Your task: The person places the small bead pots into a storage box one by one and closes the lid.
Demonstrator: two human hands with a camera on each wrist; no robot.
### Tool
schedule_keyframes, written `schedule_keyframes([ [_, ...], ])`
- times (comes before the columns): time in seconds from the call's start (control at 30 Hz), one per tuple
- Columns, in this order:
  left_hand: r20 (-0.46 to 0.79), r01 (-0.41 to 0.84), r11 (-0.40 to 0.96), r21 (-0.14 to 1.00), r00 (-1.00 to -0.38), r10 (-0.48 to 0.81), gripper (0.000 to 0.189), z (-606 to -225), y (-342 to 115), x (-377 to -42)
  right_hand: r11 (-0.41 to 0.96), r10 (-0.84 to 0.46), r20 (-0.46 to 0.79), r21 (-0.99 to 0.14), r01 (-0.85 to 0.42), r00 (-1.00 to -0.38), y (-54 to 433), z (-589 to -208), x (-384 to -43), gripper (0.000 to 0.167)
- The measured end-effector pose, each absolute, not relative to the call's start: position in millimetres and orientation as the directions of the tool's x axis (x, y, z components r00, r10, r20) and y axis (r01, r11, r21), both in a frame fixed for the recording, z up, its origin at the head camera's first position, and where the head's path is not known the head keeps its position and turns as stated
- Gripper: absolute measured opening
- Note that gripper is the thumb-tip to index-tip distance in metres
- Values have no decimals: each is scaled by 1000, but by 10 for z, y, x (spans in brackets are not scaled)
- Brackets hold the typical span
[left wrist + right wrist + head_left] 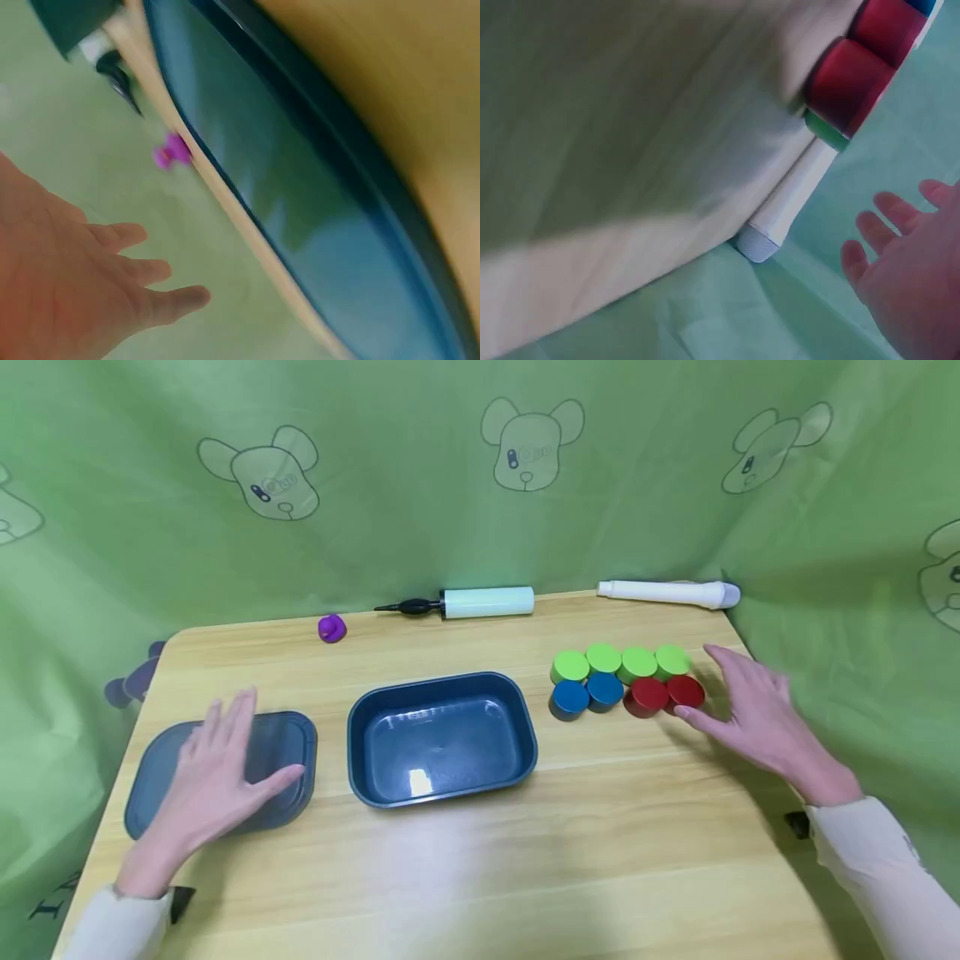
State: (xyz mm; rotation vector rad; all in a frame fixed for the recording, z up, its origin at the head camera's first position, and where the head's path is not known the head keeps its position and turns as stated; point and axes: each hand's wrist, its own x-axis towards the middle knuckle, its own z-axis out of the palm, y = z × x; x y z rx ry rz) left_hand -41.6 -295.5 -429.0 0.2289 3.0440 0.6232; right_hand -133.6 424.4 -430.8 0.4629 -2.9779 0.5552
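Observation:
My left hand (210,785) is held over a flat dark blue-grey lid (292,739) at the left of the table, fingers extended and thumb spread. In the left wrist view nothing lies in that hand, and the glossy lid (300,202) fills much of the picture. My right hand (765,718) is at the right, thumb and fingers spread apart, close beside two red cylinders (646,696). Two blue cylinders (569,699) stand left of the red ones, with a row of several green cylinders (638,664) behind. The right palm holds nothing in the right wrist view.
An open dark blue rectangular box (442,743) sits mid-table between the hands. Along the back edge lie a purple toy duck (332,628), a hand pump (487,602) with a black nozzle, and a white microphone (660,593). Green curtain (405,485) hangs behind and at both sides.

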Motion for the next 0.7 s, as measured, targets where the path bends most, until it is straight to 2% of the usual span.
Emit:
schedule_keyframes([
  [0.17, -100, 79, 833, 548, -982, 159, 121, -4316, -2649, -423, 870, -248, 76, -422, -257, -966, 4243, -4415, -1340, 107],
  [0.27, -109, 80, 795, 601, -977, 181, 124, -4342, -2494, -435, 849, -224, 25, -486, -208, -974, 4248, -4432, -1355, 107],
  [0.53, -81, 156, 721, 675, -956, 282, 140, -4461, -2170, -444, 755, -117, -146, -656, 8, -982, 4248, -4493, -1328, 105],
  [0.7, -101, 145, 700, 700, -949, 298, 141, -4554, -2094, -440, 688, -103, -178, -723, 59, -979, 4241, -4585, -1319, 90],
])
